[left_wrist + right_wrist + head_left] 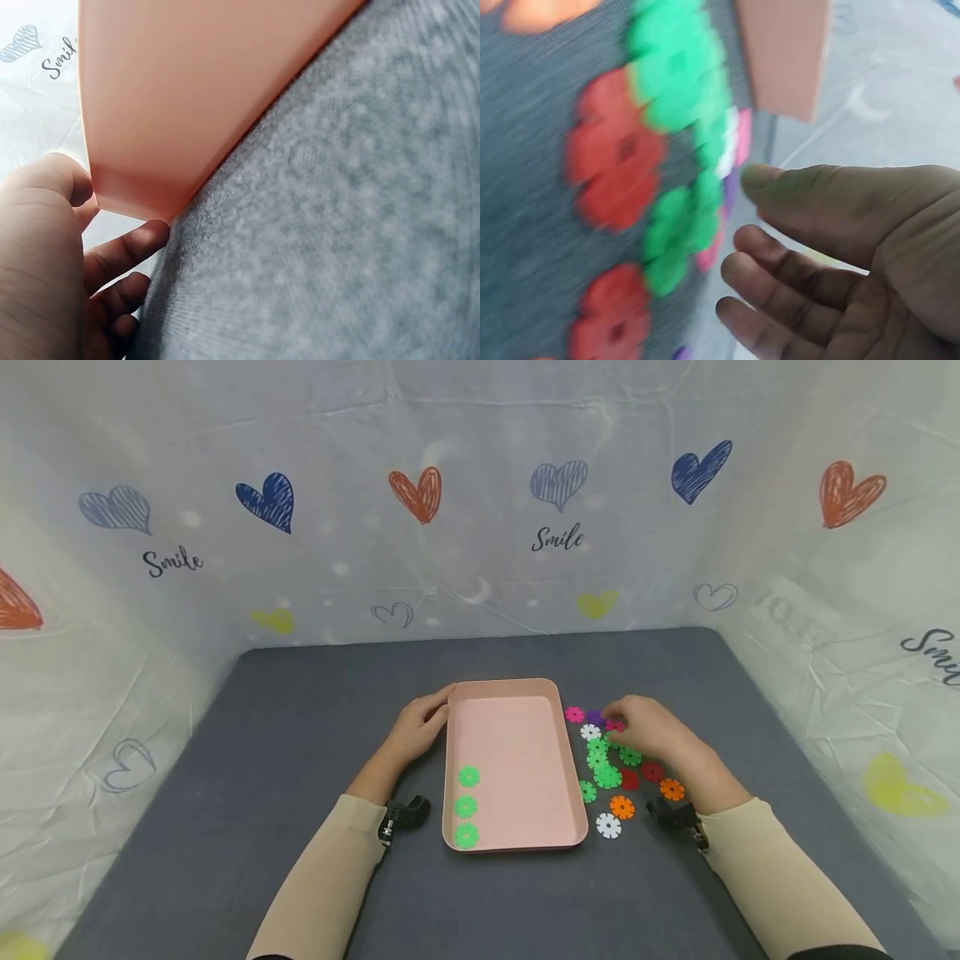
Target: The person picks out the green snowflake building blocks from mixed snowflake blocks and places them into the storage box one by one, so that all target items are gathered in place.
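My left hand [418,727] touches the upper left corner of the pink tray [517,735]; in the left wrist view its thumb and a fingertip meet the tray wall [180,97]. Three green flower pieces [467,807] lie in a column along the tray's left side. To the tray's right, my right hand [656,727] hovers over the far part of a loose group of flower pieces. The right wrist view shows this hand [840,255] with thumb and fingers apart and nothing visible between them, near green pieces [676,67] and a red piece [619,150].
Orange pieces [622,807], a white piece [608,826], pink and purple ones lie right of the tray on the dark grey tabletop [330,693]. Behind and beside the table hangs a pale sheet [480,568] printed with hearts.
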The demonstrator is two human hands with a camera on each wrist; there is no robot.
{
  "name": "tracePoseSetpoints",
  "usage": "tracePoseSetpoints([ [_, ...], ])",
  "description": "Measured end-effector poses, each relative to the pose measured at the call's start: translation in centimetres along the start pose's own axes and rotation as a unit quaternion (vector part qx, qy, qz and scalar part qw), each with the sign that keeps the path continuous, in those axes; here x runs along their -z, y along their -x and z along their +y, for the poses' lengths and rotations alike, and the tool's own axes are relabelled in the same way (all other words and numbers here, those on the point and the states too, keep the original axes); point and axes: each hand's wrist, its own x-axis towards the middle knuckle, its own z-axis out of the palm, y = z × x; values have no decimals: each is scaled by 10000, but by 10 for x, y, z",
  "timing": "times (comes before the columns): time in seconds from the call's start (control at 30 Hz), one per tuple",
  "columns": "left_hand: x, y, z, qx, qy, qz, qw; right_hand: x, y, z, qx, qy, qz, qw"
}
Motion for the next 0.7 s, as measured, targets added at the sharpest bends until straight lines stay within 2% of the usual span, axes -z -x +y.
tracePoseSetpoints([
  [0.17,1,1,1,63,49,-17,10000,-7,1,16,-101,125,-87,9998],
  [0.43,-1,1,1,32,75,12,10000,-9,2,21,23,463,318,9984],
  [0.57,-2,0,0,-1,133,-9,9999,-3,3,3,23,-7,604,9982],
  [0.7,-2,0,-2,-81,142,27,9999,1,-3,-34,455,-846,554,9938],
])
